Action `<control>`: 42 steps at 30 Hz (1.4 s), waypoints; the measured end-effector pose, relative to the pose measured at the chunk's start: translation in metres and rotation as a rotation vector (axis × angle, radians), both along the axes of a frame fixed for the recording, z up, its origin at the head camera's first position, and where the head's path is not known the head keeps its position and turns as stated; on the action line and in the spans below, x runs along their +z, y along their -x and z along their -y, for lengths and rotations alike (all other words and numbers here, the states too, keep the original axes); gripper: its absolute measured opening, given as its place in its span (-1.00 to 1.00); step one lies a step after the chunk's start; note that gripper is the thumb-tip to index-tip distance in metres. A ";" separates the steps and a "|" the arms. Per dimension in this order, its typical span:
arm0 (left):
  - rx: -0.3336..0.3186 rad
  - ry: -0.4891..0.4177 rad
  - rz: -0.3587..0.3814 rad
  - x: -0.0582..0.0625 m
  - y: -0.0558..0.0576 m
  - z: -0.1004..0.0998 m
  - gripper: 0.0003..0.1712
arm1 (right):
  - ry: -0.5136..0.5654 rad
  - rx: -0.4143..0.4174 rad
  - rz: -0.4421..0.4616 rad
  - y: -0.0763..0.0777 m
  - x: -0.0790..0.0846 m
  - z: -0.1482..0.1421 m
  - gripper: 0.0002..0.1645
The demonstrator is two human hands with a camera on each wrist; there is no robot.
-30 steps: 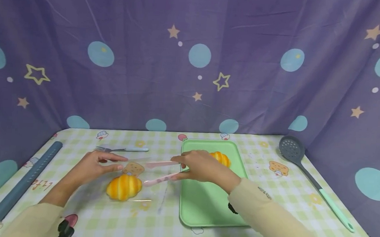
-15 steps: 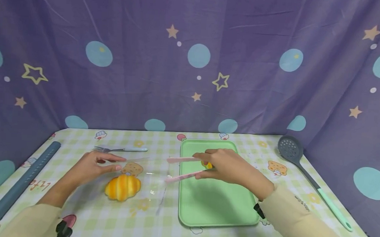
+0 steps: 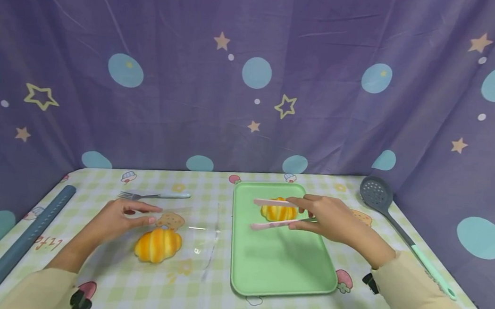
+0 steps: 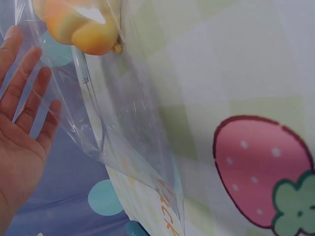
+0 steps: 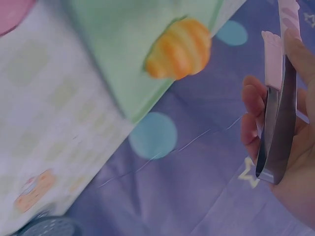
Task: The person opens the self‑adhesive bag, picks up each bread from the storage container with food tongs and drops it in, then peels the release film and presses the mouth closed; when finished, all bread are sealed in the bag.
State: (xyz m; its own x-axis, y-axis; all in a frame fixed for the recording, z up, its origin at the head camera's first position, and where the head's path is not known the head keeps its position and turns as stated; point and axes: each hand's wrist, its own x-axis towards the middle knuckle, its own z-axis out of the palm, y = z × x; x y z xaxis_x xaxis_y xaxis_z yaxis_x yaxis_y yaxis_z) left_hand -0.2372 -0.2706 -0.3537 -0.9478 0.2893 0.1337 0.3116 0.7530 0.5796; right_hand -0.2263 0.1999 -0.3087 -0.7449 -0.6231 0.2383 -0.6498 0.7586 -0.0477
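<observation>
My right hand (image 3: 333, 219) grips pink-tipped metal tongs (image 5: 278, 118). In the head view their two pink ends stand apart around a croissant (image 3: 279, 211) on the green tray (image 3: 279, 265); contact cannot be told. My left hand (image 3: 117, 220) is at a clear plastic bag (image 4: 133, 132), its fingers extended and spread against the film, thumb and forefinger apart. Beneath that hand, a second croissant (image 3: 158, 246) shows through the plastic and appears to lie inside the bag. The bag's mouth faces the tray, its edges faint.
Behind the bag lies a fork (image 3: 155, 195) with a pale handle. A dark blue-grey bar-shaped object (image 3: 25, 242) lies along the left edge. On the right is a slotted skimmer (image 3: 404, 230) with a mint handle. A purple curtain (image 3: 255, 32) encloses the table's back and sides.
My right hand has carried the tongs rightward from the bag's mouth to over the croissant on the tray. The left hand, bag and left croissant have hardly moved.
</observation>
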 end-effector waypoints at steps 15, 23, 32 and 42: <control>0.002 0.002 -0.006 -0.002 0.000 0.001 -0.67 | 0.026 -0.137 0.025 0.012 -0.020 -0.053 -0.36; -0.004 0.003 -0.007 -0.001 0.000 0.001 -0.68 | 0.002 -0.173 0.064 0.022 -0.029 -0.067 -0.34; -0.002 0.004 0.002 -0.001 0.002 0.000 -0.64 | 0.002 -0.168 0.126 0.035 -0.035 -0.069 -0.35; -0.002 -0.011 -0.002 0.000 0.002 -0.002 -0.67 | -0.045 -0.134 0.211 0.045 -0.028 -0.067 -0.33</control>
State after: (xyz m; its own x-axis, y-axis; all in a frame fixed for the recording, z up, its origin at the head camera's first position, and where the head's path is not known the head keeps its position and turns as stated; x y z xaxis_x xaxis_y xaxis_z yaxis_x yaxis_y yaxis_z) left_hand -0.2391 -0.2686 -0.3537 -0.9468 0.2902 0.1392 0.3149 0.7457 0.5872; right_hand -0.2718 0.2665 -0.3372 -0.8520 -0.5218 0.0430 -0.5224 0.8418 -0.1359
